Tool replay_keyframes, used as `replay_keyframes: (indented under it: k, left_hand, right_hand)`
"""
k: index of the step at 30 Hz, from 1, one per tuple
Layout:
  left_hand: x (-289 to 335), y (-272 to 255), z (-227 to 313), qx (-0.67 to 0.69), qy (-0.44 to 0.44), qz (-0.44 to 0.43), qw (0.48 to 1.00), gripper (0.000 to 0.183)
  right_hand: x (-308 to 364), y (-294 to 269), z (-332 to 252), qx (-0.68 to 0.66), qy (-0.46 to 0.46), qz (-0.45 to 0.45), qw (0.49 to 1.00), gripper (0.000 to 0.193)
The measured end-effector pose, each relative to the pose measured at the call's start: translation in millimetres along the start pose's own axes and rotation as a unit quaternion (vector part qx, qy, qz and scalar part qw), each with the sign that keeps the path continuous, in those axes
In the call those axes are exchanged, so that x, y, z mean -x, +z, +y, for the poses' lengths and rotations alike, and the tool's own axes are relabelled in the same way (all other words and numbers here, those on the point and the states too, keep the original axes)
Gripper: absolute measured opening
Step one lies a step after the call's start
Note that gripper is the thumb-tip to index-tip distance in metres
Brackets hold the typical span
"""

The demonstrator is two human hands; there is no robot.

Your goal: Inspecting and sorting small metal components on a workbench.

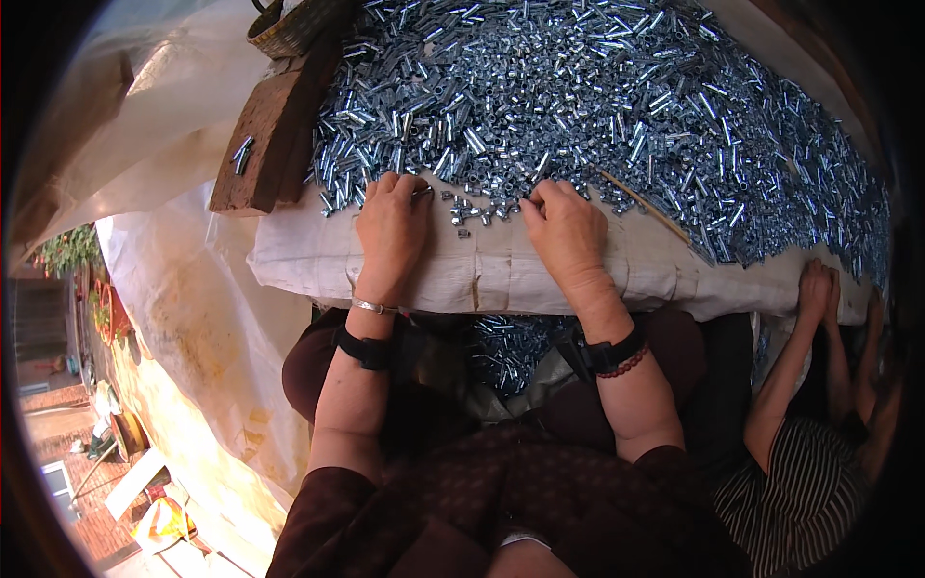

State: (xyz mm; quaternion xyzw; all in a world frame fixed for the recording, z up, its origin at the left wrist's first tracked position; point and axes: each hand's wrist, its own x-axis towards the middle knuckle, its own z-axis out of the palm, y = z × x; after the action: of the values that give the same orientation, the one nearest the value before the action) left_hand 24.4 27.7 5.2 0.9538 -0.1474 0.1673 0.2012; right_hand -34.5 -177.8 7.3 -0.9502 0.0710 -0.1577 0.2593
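Silvery metal tubes (475, 141) heap across upper centre to right of frame on the cloth-covered bench (453, 265); we judge them light, stiff, slippery, best pinched mid-length. We see left hand (393, 226) and right hand (568, 231) at the pile's near edge, fingers (388, 181) curled; can't tell if pinching any.

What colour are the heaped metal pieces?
The metal pieces are bluish silver, shown best in the head view.

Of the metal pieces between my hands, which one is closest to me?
The short piece on the pale cloth, between your left hand and right hand: it lies nearer the cloth's front edge than the loose cluster behind it.
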Motion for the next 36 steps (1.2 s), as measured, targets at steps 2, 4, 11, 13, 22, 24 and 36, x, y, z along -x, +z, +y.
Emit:
replay_keyframes:
  k: [2,4,11,13,22,24,36]
  left_hand:
    - [1.2,-0.5,-0.8,-0.008,0.0,-0.013,1.0,0.013]
    - [2.8,-1.4,0.0,0.026,0.007,0.009,1.0,0.015]
    - [13.3,-3.6,16.9,0.513,-0.155,-0.037,0.844,0.02]
    - [14.9,-13.2,24.4,0.564,-0.244,-0.105,0.782,0.028]
    - [19.8,-17.4,30.8,0.687,-0.351,-0.158,0.617,0.027]
    - [21.4,-17.5,32.7,0.693,-0.355,-0.164,0.606,0.026]
    - [23.6,-28.1,44.2,0.63,-0.225,-0.215,0.712,0.025]
  right_hand:
    - [-0.3,0.7,0.3,0.007,0.003,-0.003,1.0,0.013]
    - [-1.1,1.0,1.1,-0.026,0.023,-0.038,0.999,0.014]
    - [0.4,4.3,-2.5,-0.092,0.038,-0.053,0.994,0.014]
    - [-0.2,3.6,-3.4,-0.1,0.046,-0.06,0.992,0.011]
    - [1.3,-15.1,-24.1,-0.59,0.155,-0.172,0.773,0.016]
    - [2.7,-14.9,-24.8,-0.601,0.16,-0.183,0.761,0.016]
    - [1.7,-18.7,-20.0,-0.615,0.204,-0.174,0.742,0.016]
